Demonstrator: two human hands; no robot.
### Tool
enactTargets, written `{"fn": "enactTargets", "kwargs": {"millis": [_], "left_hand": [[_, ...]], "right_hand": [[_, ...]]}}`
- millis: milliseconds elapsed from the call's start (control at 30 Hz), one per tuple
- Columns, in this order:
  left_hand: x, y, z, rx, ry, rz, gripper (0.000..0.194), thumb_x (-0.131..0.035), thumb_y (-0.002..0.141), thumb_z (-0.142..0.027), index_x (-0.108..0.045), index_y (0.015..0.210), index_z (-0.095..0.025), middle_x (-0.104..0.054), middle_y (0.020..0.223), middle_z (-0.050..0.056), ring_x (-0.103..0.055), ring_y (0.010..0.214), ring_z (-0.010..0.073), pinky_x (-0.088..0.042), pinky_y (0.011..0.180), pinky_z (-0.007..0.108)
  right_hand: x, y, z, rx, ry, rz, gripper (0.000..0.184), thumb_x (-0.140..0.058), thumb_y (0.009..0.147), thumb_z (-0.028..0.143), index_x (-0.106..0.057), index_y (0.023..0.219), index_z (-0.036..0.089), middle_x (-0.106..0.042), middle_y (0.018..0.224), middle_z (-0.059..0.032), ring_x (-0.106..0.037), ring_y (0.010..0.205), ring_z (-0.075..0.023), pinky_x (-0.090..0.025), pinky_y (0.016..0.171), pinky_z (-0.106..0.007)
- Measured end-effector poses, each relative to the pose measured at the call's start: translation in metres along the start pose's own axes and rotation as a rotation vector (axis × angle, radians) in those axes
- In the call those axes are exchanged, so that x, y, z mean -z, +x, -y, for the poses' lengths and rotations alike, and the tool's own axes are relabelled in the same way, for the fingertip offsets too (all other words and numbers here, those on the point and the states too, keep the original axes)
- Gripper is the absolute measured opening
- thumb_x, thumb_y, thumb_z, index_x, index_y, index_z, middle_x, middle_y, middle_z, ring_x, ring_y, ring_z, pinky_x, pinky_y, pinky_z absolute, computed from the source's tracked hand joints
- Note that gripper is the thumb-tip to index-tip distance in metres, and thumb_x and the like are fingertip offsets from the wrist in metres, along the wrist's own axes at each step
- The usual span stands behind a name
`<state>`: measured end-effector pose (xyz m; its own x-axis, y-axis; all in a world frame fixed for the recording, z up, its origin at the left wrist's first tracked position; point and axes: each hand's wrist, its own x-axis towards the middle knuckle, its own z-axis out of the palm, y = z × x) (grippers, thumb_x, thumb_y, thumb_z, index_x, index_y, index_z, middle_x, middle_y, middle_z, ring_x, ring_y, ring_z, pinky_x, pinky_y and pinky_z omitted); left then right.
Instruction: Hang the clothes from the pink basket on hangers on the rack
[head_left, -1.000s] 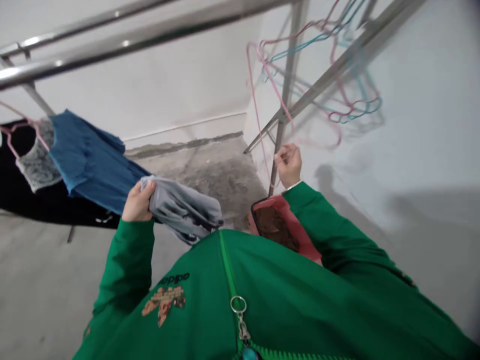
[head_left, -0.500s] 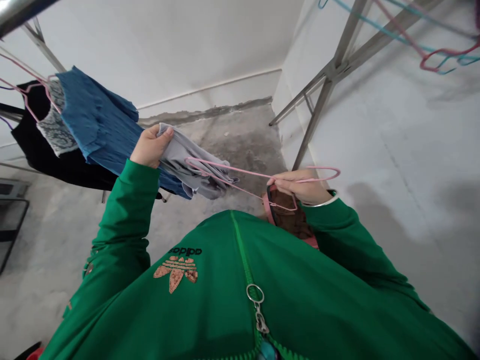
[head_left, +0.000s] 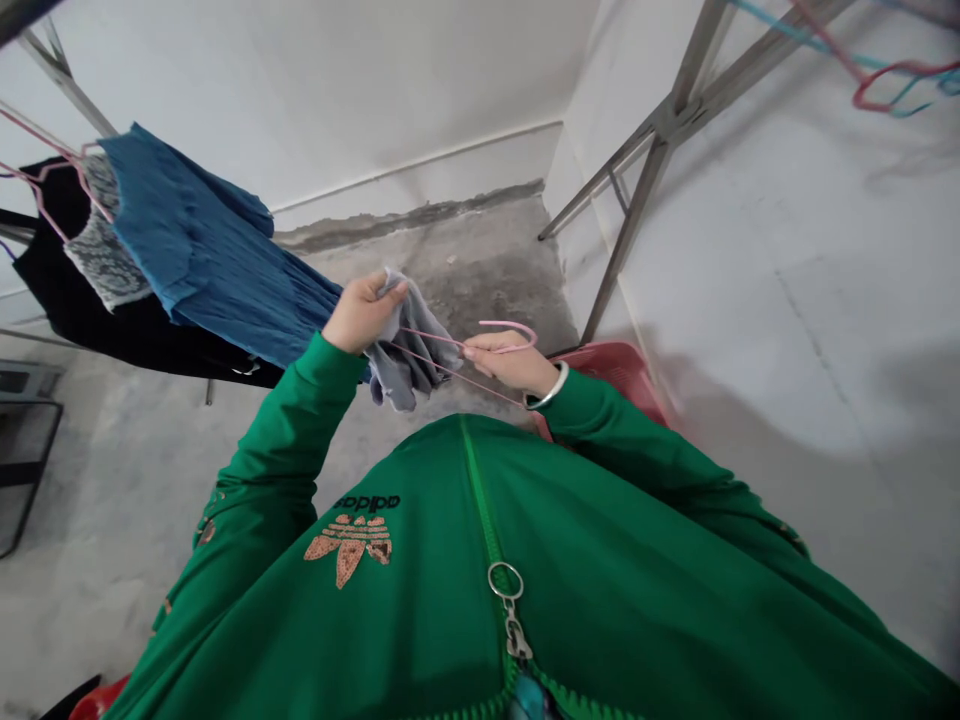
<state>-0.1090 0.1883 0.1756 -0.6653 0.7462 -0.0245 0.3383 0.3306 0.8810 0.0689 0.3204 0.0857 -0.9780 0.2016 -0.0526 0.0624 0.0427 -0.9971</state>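
My left hand (head_left: pixel 367 312) is closed on the upper edge of a grey garment (head_left: pixel 409 370), which hangs in folds below the fingers. My right hand (head_left: pixel 510 360) grips a pink clothes hanger (head_left: pixel 517 335) near its neck, the hook curling above the knuckles. The far end of the hanger reaches left to the grey garment; whether it lies inside the cloth or in front of it I cannot tell. Just left of my left hand hangs a blue dress (head_left: pixel 217 255).
A patterned grey garment (head_left: pixel 109 265) and a black garment (head_left: pixel 67 300) hang at the left on pink hangers. Metal rack legs (head_left: pixel 630 235) stand by the right wall. A pink basket (head_left: pixel 622 370) sits behind my right forearm. Red and blue hangers (head_left: pixel 874 90) hang at upper right.
My right hand has taken hold of the pink hanger and brought it left and down to the grey garment. My left hand has shifted right with the cloth, and the hands are closer together.
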Motion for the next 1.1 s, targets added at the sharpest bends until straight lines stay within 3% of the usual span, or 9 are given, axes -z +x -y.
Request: {"fn": "enactTargets", "kwargs": {"millis": [200, 367, 500, 633, 733, 767, 833, 933, 1100], "left_hand": [[-0.025, -0.005, 0.016, -0.151, 0.302, 0.122, 0.019, -0.055, 0.083, -0.029, -0.062, 0.073, -0.015, -0.055, 0.063, -0.001, -0.049, 0.064, 0.013, -0.04, 0.065, 0.024], [-0.023, -0.003, 0.02, -0.27, 0.611, 0.163, 0.031, -0.046, 0.085, -0.022, -0.068, 0.106, -0.016, -0.065, 0.1, 0.01, -0.06, 0.094, 0.0217, -0.044, 0.085, 0.03], [-0.022, -0.001, 0.012, -0.186, 0.857, 0.142, 0.043, -0.048, 0.081, -0.014, -0.064, 0.12, -0.023, -0.066, 0.101, 0.01, -0.062, 0.094, 0.0246, -0.044, 0.081, 0.031], [-0.017, 0.012, 0.01, -0.171, 0.801, -0.052, 0.02, -0.056, 0.08, -0.023, -0.071, 0.094, -0.019, -0.065, 0.076, 0.007, -0.061, 0.084, 0.0241, -0.041, 0.075, 0.03], [-0.003, 0.027, 0.011, -0.195, 0.584, -0.141, 0.012, -0.061, 0.079, -0.028, -0.066, 0.074, -0.018, -0.053, 0.059, 0.0, -0.055, 0.069, 0.0172, -0.039, 0.068, 0.025], [0.002, 0.031, 0.009, -0.197, 0.511, -0.142, 0.013, -0.062, 0.078, -0.027, -0.063, 0.07, -0.018, -0.049, 0.057, -0.002, -0.052, 0.064, 0.0147, -0.038, 0.064, 0.024], [0.01, 0.035, 0.003, -0.185, 0.393, -0.136, 0.017, -0.064, 0.077, -0.025, -0.059, 0.063, -0.017, -0.043, 0.055, -0.004, -0.044, 0.057, 0.011, -0.035, 0.059, 0.023], [0.011, 0.033, -0.012, -0.165, 0.259, -0.145, 0.013, -0.063, 0.077, -0.017, -0.06, 0.064, -0.015, -0.044, 0.056, -0.005, -0.039, 0.055, 0.0079, -0.033, 0.057, 0.022], [0.006, 0.02, -0.036, -0.122, 0.158, -0.145, 0.007, -0.067, 0.077, -0.015, -0.064, 0.072, -0.012, -0.048, 0.056, -0.006, -0.038, 0.056, 0.0062, -0.03, 0.052, 0.021]], "right_hand": [[-0.003, 0.032, 0.001, 0.037, -0.014, -0.076, 0.031, -0.058, 0.08, 0.041, -0.06, 0.068, 0.013, -0.041, 0.046, 0.0056, -0.034, 0.045, -0.0053, -0.023, 0.045, -0.02], [0.023, 0.041, 0.016, 0.13, -0.06, -0.076, 0.027, -0.059, 0.079, 0.037, -0.06, 0.068, 0.012, -0.046, 0.051, 0.0039, -0.037, 0.049, -0.0058, -0.029, 0.048, -0.021], [0.05, 0.044, 0.041, 0.16, -0.316, -0.127, 0.015, -0.061, 0.078, 0.027, -0.062, 0.069, 0.015, -0.058, 0.064, -0.0003, -0.049, 0.06, -0.0099, -0.041, 0.06, -0.025], [0.065, 0.033, 0.053, 0.242, -0.62, -0.564, 0.022, -0.055, 0.086, 0.038, -0.062, 0.092, 0.018, -0.059, 0.083, -0.004, -0.057, 0.082, -0.0171, -0.047, 0.082, -0.034], [0.055, 0.012, 0.03, 0.385, -0.723, -0.82, 0.036, -0.037, 0.094, 0.046, -0.06, 0.094, 0.018, -0.057, 0.092, -0.0075, -0.055, 0.095, -0.0195, -0.043, 0.092, -0.037], [0.047, 0.005, 0.016, 0.387, -0.728, -0.751, 0.037, -0.034, 0.094, 0.045, -0.06, 0.089, 0.019, -0.057, 0.089, -0.0077, -0.055, 0.093, -0.0194, -0.044, 0.09, -0.036], [0.025, -0.004, -0.021, 0.3, -0.699, -0.382, 0.033, -0.039, 0.092, 0.04, -0.063, 0.086, 0.019, -0.061, 0.086, -0.0077, -0.056, 0.087, -0.019, -0.044, 0.083, -0.033], [-0.013, -0.001, -0.081, 0.009, -0.638, 0.095, 0.026, -0.043, 0.088, 0.026, -0.067, 0.087, 0.017, -0.068, 0.088, -0.0072, -0.06, 0.084, -0.0187, -0.043, 0.077, -0.029], [-0.041, 0.033, -0.144, -0.174, -0.605, 0.115, 0.035, -0.04, 0.088, 0.018, -0.062, 0.113, 0.006, -0.065, 0.111, -0.0199, -0.06, 0.101, -0.0256, -0.042, 0.089, -0.035]]}}
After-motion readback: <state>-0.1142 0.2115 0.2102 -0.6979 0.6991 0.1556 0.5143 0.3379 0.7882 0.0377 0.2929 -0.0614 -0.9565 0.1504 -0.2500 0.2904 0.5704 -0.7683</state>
